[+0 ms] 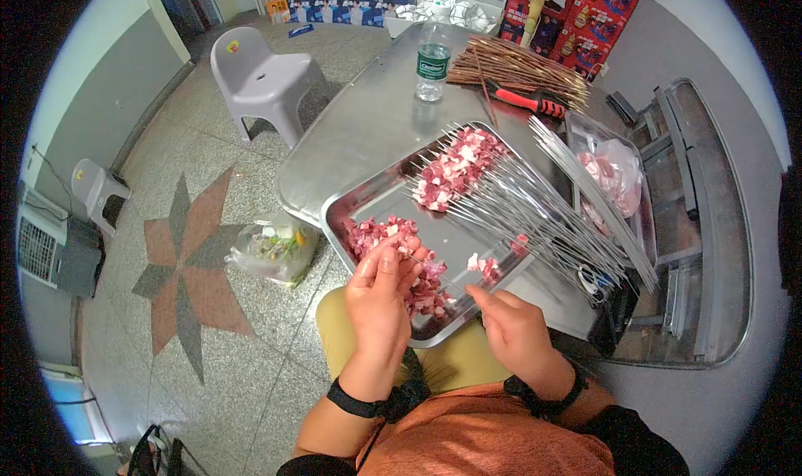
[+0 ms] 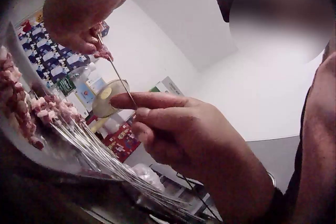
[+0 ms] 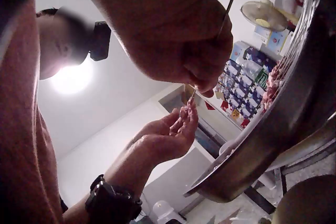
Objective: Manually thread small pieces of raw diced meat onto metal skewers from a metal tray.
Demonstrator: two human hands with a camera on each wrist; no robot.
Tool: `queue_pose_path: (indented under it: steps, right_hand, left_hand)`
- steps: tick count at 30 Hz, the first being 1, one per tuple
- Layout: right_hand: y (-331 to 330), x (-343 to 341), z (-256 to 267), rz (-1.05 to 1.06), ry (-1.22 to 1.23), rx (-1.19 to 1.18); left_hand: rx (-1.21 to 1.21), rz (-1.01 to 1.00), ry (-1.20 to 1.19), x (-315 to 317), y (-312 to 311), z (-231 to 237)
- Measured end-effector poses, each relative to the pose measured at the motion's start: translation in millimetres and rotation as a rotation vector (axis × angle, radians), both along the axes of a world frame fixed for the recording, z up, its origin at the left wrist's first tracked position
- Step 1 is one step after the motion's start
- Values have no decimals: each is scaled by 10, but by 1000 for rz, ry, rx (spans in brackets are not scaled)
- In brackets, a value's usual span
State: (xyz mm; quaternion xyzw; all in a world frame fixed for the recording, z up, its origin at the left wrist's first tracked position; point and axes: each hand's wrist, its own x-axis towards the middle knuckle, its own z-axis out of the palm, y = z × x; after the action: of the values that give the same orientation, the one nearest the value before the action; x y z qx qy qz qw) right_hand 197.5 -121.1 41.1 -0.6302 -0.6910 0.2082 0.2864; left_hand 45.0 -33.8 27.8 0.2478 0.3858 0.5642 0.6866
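I have both hands up over the near edge of a metal tray [image 1: 380, 199], working at one thin skewer [image 2: 119, 74] between them. On my head feed the left hand [image 1: 386, 288] is the one closer to the heap of cut raw meat [image 1: 376, 235] along the tray's left side; its fingers are curled together, and the wrist feeds show them pinching a small piece of meat [image 2: 103, 51] at the skewer's end. The right hand [image 1: 518, 332] has the skewer's other part between thumb and forefinger, the grip closed down to the rod. The skewer slants between the hands, clear of the tray. Just beyond the right hand I see a few meat pieces [image 1: 484, 267], though I cannot tell whether they are threaded or loose. Across the tray's far side lies a row of loaded skewers [image 1: 459, 171], meat ends inward, metal shafts fanning out to the right. A bundle of bare skewers [image 1: 597, 200] lies farther right, beside a clear bag of meat [image 1: 616, 175]. On the worktop [image 1: 355, 129] behind stand a plastic bottle [image 1: 432, 65] and, to its right, a pile of brown sticks [image 1: 518, 68] with a red-and-black handle [image 1: 526, 101] before it.
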Motion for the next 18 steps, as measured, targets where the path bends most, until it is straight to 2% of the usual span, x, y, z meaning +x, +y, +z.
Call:
queue_pose_path:
  steps: [8, 12, 18]
  right_hand:
    - [11, 24, -48, 22, 21, 23]
    - [46, 106, -100, 65, -28, 8]
    - [70, 126, -219, 23, 73, 58]
  left_hand:
    - [-33, 3, -15, 11, -2, -47]
    - [-53, -91, 78, -13, 30, -85]
    - [-63, -211, 89, -8, 49, -139]
